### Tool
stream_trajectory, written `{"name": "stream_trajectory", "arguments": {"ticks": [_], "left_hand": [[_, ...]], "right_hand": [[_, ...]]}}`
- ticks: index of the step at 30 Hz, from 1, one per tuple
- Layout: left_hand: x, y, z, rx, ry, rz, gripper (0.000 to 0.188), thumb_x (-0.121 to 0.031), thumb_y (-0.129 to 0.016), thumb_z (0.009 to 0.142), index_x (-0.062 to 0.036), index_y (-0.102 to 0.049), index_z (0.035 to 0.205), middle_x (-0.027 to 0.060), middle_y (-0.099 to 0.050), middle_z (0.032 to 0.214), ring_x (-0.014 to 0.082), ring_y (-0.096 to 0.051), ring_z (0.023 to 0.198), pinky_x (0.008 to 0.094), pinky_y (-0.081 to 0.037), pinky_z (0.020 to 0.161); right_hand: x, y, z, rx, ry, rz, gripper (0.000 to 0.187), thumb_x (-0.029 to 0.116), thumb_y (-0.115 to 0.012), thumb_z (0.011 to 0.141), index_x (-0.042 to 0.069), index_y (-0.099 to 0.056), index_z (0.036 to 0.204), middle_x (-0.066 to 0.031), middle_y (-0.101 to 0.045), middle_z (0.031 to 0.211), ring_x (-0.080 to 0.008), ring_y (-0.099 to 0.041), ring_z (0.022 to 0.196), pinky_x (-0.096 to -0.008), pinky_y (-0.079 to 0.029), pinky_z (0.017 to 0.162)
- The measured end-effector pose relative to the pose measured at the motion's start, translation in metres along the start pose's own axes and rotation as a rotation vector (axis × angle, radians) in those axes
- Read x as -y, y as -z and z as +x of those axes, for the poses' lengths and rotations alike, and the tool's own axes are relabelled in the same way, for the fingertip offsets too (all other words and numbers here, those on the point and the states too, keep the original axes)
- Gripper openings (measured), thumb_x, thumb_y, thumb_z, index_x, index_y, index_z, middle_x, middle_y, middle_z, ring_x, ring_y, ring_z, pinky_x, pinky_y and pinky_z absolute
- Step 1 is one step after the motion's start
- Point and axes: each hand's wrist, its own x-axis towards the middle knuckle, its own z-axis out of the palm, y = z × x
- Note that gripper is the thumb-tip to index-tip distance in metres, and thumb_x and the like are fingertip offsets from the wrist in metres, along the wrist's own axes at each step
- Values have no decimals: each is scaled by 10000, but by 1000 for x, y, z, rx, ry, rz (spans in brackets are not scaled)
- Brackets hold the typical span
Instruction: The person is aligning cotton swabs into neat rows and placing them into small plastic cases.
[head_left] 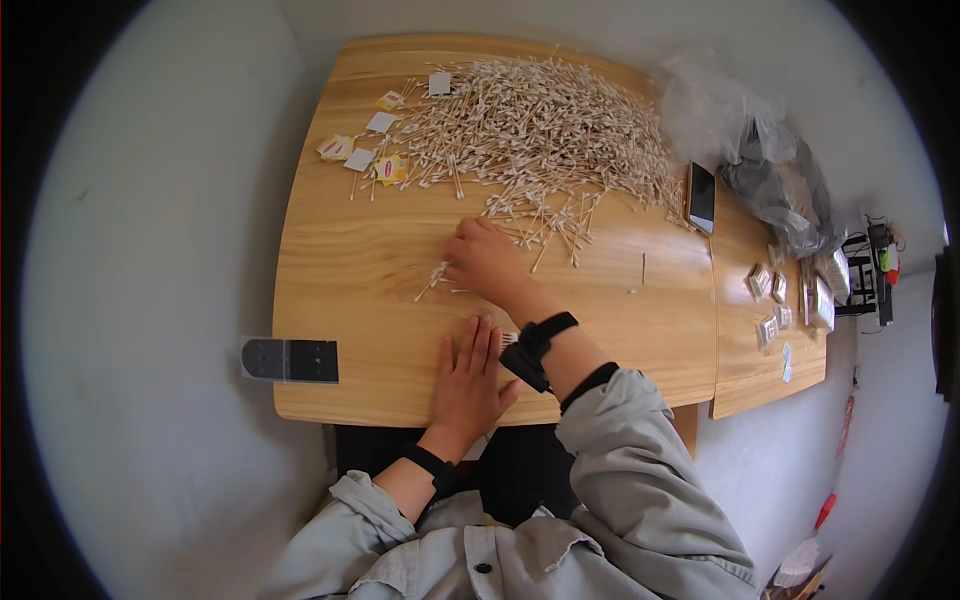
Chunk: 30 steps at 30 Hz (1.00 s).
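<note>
Cotton swabs (540, 120) with white tips and pale sticks are heaped over the far half of the wooden table. My right hand (487, 262) reaches across in front of the heap, its fingers curled down over a few cotton swabs (437, 279) whose ends stick out at its left side. Nearer to me, my left hand (468, 372) lies on the table by the front edge, fingers stretched forward and palm down. Just right of its fingertips shows a short row of swabs (508, 339), partly covered by the black band (540, 340) on my right wrist.
Small yellow-and-white cards (391, 169) and white squares (381, 122) lie left of the heap. A phone (701, 198) and plastic bags (770, 170) are at the right. Small wrapped packs (767, 330) sit on the right-hand table section. A black strip (290, 360) overhangs the left edge.
</note>
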Motion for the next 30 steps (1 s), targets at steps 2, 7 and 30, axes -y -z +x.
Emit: {"name": "stream_trajectory", "arguments": {"ticks": [2, 7, 30], "left_hand": [[2, 1, -2, 16, 19, 12, 842, -449, -619, 792, 24, -300, 1411, 187, -209, 1515, 317, -152, 1424, 544, -148, 1123], [3, -4, -1, -8, -3, 16, 848, -446, -607, 813, 32, -267, 1425, 188, -173, 1531, 317, -131, 1431, 543, -134, 1126], [12, 22, 46, 270, -157, 151, 1130, -630, -666, 664, -4, -176, 1468, 154, -114, 1552, 275, -78, 1444, 547, -50, 1139]], "right_hand": [[-1, 8, -21, -5, -63, 22, 122, 136, -712, 669, 130, -673, 784, -45, -557, 881, -253, -537, 926, -379, -443, 825], [10, 43, -84, -78, -181, 2, 164, 128, -715, 691, 96, -677, 847, -73, -563, 876, -274, -534, 919, -379, -448, 797], [12, 44, -143, -506, -602, 117, 290, 62, -737, 677, 79, -653, 954, -138, -525, 981, -316, -532, 932, -385, -463, 776]]}}
